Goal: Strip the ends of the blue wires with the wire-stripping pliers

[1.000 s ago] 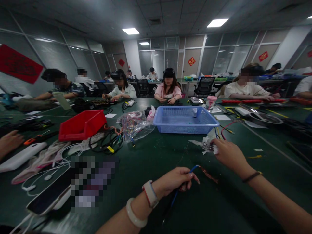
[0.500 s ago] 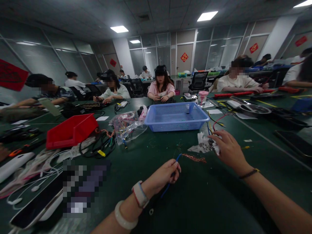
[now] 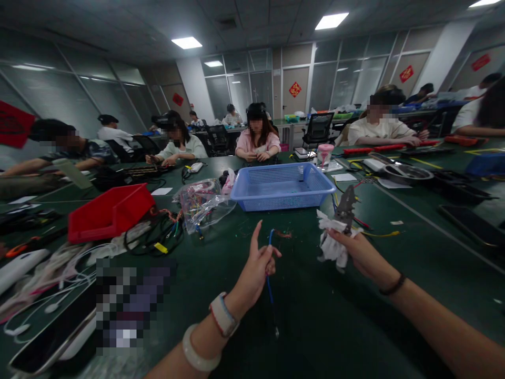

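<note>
My left hand (image 3: 263,259) pinches a blue wire (image 3: 270,289) between thumb and fingers, its index finger pointing up. Frayed bare copper strands (image 3: 283,233) fan out from the wire's upper end, and a small metal terminal (image 3: 276,332) hangs at the lower end. On the right, my right hand (image 3: 365,253) is closed on a wire stripper (image 3: 345,208) with dark notched jaws pointing up. Crumpled white tissue (image 3: 332,247) covers the tool's grip and hides its handles. Red and yellow wires (image 3: 379,233) lie on the table just behind that hand.
A blue mesh basket (image 3: 282,202) stands ahead. To its left are a plastic bag of wires (image 3: 201,205), a red bin (image 3: 112,216) and a black cable (image 3: 138,245). A phone (image 3: 47,331) and white earphones (image 3: 51,308) lie at left. Several people sit around the tables.
My right hand has lifted the wire stripper with its tissue off the table, jaws upward. My left hand has moved slightly left and up, its index finger extended, and the wire now hangs more upright.
</note>
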`<action>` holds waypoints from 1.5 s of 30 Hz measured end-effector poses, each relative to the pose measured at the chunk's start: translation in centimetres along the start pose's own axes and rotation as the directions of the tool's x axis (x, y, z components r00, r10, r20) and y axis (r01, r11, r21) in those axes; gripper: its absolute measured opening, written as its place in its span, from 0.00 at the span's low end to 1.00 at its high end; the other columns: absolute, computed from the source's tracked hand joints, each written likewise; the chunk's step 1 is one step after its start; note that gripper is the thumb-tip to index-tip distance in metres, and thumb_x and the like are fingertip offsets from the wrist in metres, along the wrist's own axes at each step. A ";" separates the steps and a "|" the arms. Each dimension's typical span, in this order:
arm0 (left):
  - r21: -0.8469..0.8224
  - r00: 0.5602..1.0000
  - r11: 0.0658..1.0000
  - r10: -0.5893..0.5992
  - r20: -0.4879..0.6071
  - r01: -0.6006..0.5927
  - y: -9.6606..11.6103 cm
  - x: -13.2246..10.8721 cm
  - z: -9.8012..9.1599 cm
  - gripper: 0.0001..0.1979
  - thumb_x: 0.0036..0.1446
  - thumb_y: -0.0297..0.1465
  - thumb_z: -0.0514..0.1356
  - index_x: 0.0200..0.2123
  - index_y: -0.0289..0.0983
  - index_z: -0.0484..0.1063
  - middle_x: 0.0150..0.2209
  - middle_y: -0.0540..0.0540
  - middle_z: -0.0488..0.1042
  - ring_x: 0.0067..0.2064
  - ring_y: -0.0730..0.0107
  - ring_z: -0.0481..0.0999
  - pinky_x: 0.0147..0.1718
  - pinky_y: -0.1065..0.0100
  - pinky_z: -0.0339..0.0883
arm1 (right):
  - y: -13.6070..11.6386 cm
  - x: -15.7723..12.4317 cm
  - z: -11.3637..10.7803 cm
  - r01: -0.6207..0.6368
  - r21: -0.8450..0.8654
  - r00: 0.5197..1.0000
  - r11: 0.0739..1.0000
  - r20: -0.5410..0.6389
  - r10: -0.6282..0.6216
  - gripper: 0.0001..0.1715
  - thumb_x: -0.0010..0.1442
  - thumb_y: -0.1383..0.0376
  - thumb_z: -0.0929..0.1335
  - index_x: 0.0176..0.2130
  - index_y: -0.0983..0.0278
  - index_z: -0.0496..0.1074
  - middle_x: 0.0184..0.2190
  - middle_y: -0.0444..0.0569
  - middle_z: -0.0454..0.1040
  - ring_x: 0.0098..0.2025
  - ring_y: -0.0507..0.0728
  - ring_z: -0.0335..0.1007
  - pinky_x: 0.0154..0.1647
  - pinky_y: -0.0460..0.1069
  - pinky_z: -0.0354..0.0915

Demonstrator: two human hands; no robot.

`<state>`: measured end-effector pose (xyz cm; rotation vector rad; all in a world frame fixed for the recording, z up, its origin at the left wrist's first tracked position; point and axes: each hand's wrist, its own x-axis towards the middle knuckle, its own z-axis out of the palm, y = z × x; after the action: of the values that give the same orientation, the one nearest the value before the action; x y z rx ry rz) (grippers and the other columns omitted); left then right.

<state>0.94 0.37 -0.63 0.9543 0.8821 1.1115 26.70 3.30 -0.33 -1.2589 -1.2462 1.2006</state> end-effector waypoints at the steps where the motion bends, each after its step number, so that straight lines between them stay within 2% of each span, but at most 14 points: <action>1: 0.059 0.999 0.998 0.020 0.030 -0.021 0.2 -0.1 0.1 0.34 0.59 0.36 0.59 0.64 0.53 0.47 0.33 0.53 0.66 0.23 0.81 0.54 0.24 0.75 0.50 | -0.3 -0.4 0.5 -0.070 0.088 0.997 0.994 0.045 0.067 0.21 0.53 0.53 0.70 0.43 0.62 0.72 0.34 0.48 0.77 0.35 0.57 0.74 0.34 0.50 0.70; 3: 0.211 0.995 0.976 0.043 0.085 -0.060 0.3 -0.4 0.2 0.23 0.58 0.35 0.60 0.57 0.47 0.64 0.34 0.52 0.64 0.27 0.78 0.57 0.26 0.74 0.53 | -0.8 -1.1 1.3 -0.178 0.202 0.981 0.963 0.117 0.156 0.20 0.53 0.54 0.72 0.42 0.62 0.72 0.34 0.47 0.77 0.32 0.54 0.74 0.32 0.48 0.71; 5: 0.359 0.992 0.928 0.063 0.112 -0.099 0.4 -0.8 0.4 0.14 0.57 0.36 0.60 0.47 0.40 0.74 0.34 0.50 0.63 0.30 0.75 0.60 0.30 0.73 0.55 | -0.9 -1.7 2.0 -0.264 0.248 0.957 0.932 0.188 0.221 0.19 0.53 0.56 0.72 0.41 0.64 0.72 0.32 0.48 0.77 0.30 0.53 0.74 0.29 0.46 0.71; 8: 0.463 0.992 0.879 0.065 0.111 -0.110 0.3 -1.2 0.9 0.14 0.55 0.37 0.62 0.43 0.37 0.74 0.34 0.50 0.62 0.33 0.73 0.61 0.32 0.71 0.56 | -0.5 -2.3 2.9 -0.337 0.264 0.919 0.904 0.302 0.254 0.19 0.53 0.56 0.72 0.42 0.65 0.72 0.30 0.47 0.76 0.27 0.51 0.73 0.26 0.44 0.71; 13: 0.425 0.992 0.896 0.108 0.072 -0.128 0.0 -1.2 1.1 0.32 0.52 0.37 0.65 0.59 0.42 0.58 0.37 0.52 0.59 0.28 0.77 0.55 0.29 0.73 0.55 | 0.1 -3.5 4.3 -0.383 0.143 0.805 0.913 0.537 0.253 0.22 0.54 0.55 0.71 0.42 0.67 0.69 0.25 0.46 0.75 0.20 0.50 0.70 0.18 0.43 0.67; 15: 0.433 0.988 0.888 0.129 0.086 -0.153 -0.1 -1.2 1.0 0.35 0.51 0.37 0.65 0.60 0.44 0.57 0.38 0.52 0.59 0.27 0.78 0.55 0.28 0.73 0.54 | 0.2 -3.9 4.6 -0.399 0.088 0.753 0.913 0.600 0.271 0.24 0.52 0.56 0.72 0.43 0.68 0.68 0.26 0.48 0.76 0.22 0.51 0.72 0.18 0.43 0.67; 17: 0.465 0.984 0.867 0.149 0.096 -0.177 -0.2 -1.2 0.9 0.29 0.50 0.36 0.66 0.56 0.42 0.64 0.38 0.51 0.60 0.29 0.76 0.57 0.29 0.72 0.55 | 0.4 -4.1 4.8 -0.407 0.058 0.720 0.912 0.635 0.281 0.25 0.51 0.58 0.74 0.44 0.69 0.68 0.27 0.49 0.77 0.23 0.52 0.73 0.18 0.42 0.67; 20: 0.514 0.982 0.837 0.156 0.104 -0.187 -0.3 -1.2 0.8 0.14 0.50 0.36 0.65 0.40 0.37 0.71 0.35 0.50 0.63 0.33 0.72 0.61 0.32 0.71 0.57 | 0.7 -4.2 5.0 -0.399 0.035 0.694 0.916 0.665 0.277 0.24 0.49 0.59 0.75 0.41 0.69 0.68 0.26 0.49 0.76 0.21 0.50 0.71 0.17 0.41 0.65; 23: 0.502 0.981 0.843 0.153 0.121 -0.193 -0.4 -1.1 0.7 0.11 0.52 0.37 0.63 0.32 0.36 0.68 0.31 0.50 0.64 0.33 0.70 0.63 0.33 0.70 0.57 | 0.6 -4.1 5.1 -0.382 0.031 0.715 0.924 0.644 0.274 0.23 0.46 0.59 0.76 0.36 0.69 0.68 0.23 0.46 0.74 0.18 0.47 0.67 0.15 0.40 0.62; 26: 0.461 0.980 0.865 0.163 0.118 -0.199 -0.3 -1.2 0.6 0.10 0.54 0.37 0.62 0.32 0.37 0.66 0.30 0.52 0.63 0.33 0.71 0.63 0.33 0.71 0.57 | 0.3 -3.8 5.0 -0.360 0.047 0.756 0.932 0.599 0.262 0.21 0.44 0.59 0.76 0.32 0.68 0.68 0.18 0.40 0.69 0.13 0.44 0.58 0.11 0.39 0.55; 29: 0.445 0.979 0.873 0.162 0.121 -0.200 -0.1 -1.4 0.6 0.10 0.55 0.37 0.62 0.33 0.37 0.65 0.30 0.52 0.63 0.33 0.72 0.63 0.33 0.71 0.57 | 0.3 -3.4 4.6 -0.353 0.081 0.785 0.932 0.567 0.248 0.20 0.46 0.59 0.76 0.33 0.68 0.68 0.19 0.40 0.69 0.13 0.42 0.54 0.10 0.39 0.50; 35: 0.415 0.978 0.887 0.164 0.127 -0.203 0.2 -1.8 1.1 0.10 0.55 0.35 0.62 0.32 0.37 0.65 0.29 0.53 0.63 0.32 0.73 0.62 0.31 0.72 0.56 | 0.5 -3.2 4.1 -0.371 0.110 0.827 0.922 0.492 0.274 0.19 0.47 0.59 0.75 0.34 0.68 0.70 0.22 0.43 0.71 0.17 0.45 0.61 0.16 0.41 0.59; 39: 0.386 0.984 0.905 0.157 0.084 -0.177 0.2 -1.6 1.1 0.12 0.54 0.36 0.62 0.29 0.36 0.63 0.26 0.54 0.62 0.29 0.74 0.61 0.29 0.73 0.55 | 0.0 -3.2 3.9 -0.396 0.171 0.847 0.902 0.449 0.286 0.20 0.47 0.61 0.75 0.39 0.66 0.72 0.32 0.46 0.76 0.30 0.51 0.72 0.30 0.44 0.68; 45: 0.414 0.989 0.899 0.147 0.027 -0.145 -0.2 -1.2 0.7 0.13 0.54 0.38 0.62 0.29 0.36 0.64 0.26 0.54 0.63 0.29 0.74 0.62 0.29 0.72 0.55 | -0.3 -3.2 3.8 -0.440 0.327 0.877 0.837 0.357 0.322 0.21 0.47 0.63 0.75 0.42 0.64 0.73 0.34 0.47 0.78 0.35 0.54 0.75 0.38 0.48 0.70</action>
<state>1.42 -0.92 -0.45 1.3895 1.0907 1.0719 22.92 0.09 -0.22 -1.0754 -0.8908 1.8872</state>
